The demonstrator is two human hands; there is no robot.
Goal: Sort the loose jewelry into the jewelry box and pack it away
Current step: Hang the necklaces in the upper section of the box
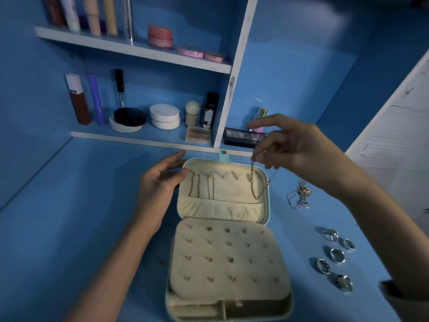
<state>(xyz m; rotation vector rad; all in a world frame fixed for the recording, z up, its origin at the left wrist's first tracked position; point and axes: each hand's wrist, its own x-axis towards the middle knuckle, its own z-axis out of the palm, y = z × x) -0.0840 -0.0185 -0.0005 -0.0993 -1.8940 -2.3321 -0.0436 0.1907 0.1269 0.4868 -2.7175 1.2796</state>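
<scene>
Jewelry box (220, 209) lies open on the blue table (69, 205) in front of you, its lid (232, 184) opened away from you and its earring panel (222, 249) nearest you. You are at the necklace step. Your right hand (294, 149) has its grip closed on a gold chain (253, 182), pinched between thumb and fingertips above the lid's right corner, so the chain dangles down the lining on that side. Your left hand (160, 189) grips nothing; its fingers are relaxed and rest against the lid's left edge, steadying it.

The next move, as I judge it, calls for catching the top of the chain on a hook at the right of the lid and tucking its tail into the pocket below, while you keep the lid from shifting.

By count, two chains hang at the left of the lid, a beaded chain (195, 184) and a thin chain (210, 189) beside it; the one you hold makes three. A silver tangle (299, 196) lies on the table just right of the box, and how many chains are in it I cannot tell. Five rings (336, 254) lie further right, nearer you, not yet sorted. The panel shows four rows of five places, several holding studs, too blurred to count
</scene>
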